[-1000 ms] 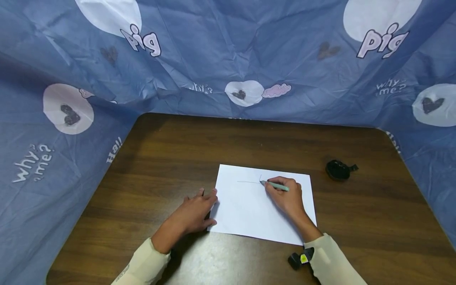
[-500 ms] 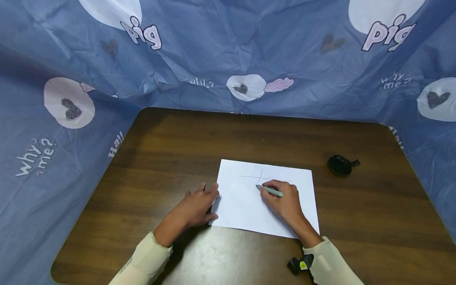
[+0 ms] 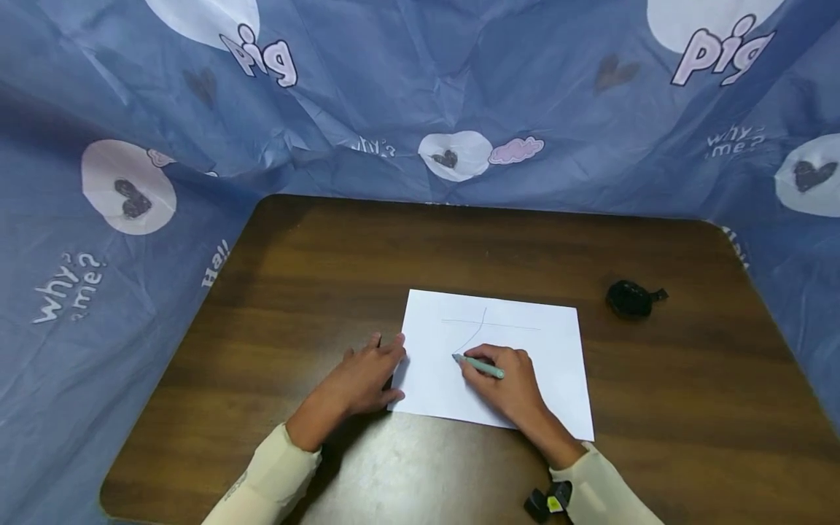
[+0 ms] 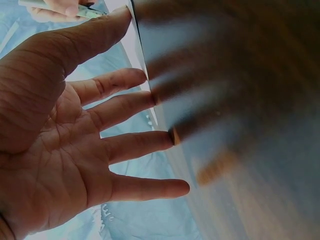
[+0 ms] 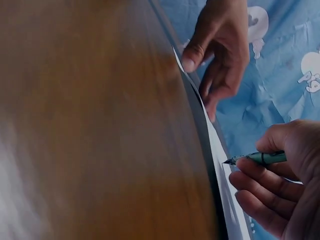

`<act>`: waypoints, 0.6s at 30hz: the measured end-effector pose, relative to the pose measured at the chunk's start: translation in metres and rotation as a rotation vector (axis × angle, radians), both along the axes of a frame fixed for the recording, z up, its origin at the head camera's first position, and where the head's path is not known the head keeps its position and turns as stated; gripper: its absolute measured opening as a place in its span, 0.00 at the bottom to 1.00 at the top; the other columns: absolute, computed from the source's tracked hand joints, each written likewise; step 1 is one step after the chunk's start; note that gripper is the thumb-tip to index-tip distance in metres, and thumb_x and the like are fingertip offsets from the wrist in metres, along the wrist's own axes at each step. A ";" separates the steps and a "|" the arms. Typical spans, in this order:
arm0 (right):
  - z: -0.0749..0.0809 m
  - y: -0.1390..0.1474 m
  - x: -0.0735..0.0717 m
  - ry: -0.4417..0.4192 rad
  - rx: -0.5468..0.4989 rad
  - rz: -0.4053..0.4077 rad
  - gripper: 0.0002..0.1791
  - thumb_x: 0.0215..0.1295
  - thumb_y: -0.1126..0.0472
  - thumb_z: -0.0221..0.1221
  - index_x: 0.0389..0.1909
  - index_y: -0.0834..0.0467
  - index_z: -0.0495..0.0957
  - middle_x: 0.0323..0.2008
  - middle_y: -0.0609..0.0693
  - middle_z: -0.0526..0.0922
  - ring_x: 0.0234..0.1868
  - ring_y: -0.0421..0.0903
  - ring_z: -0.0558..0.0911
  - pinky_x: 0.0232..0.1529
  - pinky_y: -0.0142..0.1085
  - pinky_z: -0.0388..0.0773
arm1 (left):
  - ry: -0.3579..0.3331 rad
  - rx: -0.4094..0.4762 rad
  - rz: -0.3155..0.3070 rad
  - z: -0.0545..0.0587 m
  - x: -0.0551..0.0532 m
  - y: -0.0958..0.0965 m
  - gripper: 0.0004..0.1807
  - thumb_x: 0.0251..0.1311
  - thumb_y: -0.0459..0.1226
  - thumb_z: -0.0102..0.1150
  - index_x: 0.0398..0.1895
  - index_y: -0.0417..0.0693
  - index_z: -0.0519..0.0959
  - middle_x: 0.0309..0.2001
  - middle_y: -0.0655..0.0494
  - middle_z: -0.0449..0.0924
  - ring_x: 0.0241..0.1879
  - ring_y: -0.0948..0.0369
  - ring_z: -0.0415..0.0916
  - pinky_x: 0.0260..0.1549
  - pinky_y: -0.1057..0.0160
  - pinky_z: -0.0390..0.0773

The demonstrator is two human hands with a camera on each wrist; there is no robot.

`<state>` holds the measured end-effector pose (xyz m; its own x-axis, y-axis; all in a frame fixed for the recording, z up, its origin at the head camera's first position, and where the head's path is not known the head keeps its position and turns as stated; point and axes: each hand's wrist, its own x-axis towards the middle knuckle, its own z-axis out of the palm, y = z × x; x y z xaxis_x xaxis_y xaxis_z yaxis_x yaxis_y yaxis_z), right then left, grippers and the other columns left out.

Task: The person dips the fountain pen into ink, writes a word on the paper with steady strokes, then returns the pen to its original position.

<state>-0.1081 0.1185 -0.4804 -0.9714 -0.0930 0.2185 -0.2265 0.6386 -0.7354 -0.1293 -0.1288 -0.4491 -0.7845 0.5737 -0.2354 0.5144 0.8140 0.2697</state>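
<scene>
A white sheet of paper (image 3: 433, 386) lies on the brown wooden table (image 3: 315, 277). On it are a thin, nearly level line and a second line that crosses it and curves down to the left. My right hand (image 3: 508, 383) pinches a green fountain pen (image 3: 484, 367), its nib at the lower end of the curved line. The dark nib also shows in the right wrist view, where the pen (image 5: 265, 158) sits between thumb and fingers. My left hand (image 3: 364, 375) rests with spread fingers at the paper's left edge. In the left wrist view its fingers (image 4: 125, 105) are straight.
A small black round object with a short tab (image 3: 630, 299) lies on the table to the right of the paper. A black device with a yellow mark (image 3: 551, 502) is at the right wrist. Blue printed cloth (image 3: 394, 87) hangs behind and beside the table.
My right hand has moved down and left with the pen. The level line now runs further right in sight, and the crossing line has grown down to the left. My left hand stays at the paper's edge.
</scene>
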 end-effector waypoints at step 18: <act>-0.004 -0.015 0.006 0.026 -0.050 0.074 0.06 0.54 0.56 0.66 0.30 0.53 0.86 0.24 0.36 0.83 0.18 0.31 0.74 0.23 0.30 0.72 | -0.005 -0.011 -0.001 0.001 -0.002 0.001 0.30 0.54 0.48 0.65 0.57 0.46 0.68 0.69 0.48 0.59 0.63 0.37 0.58 0.47 0.29 0.62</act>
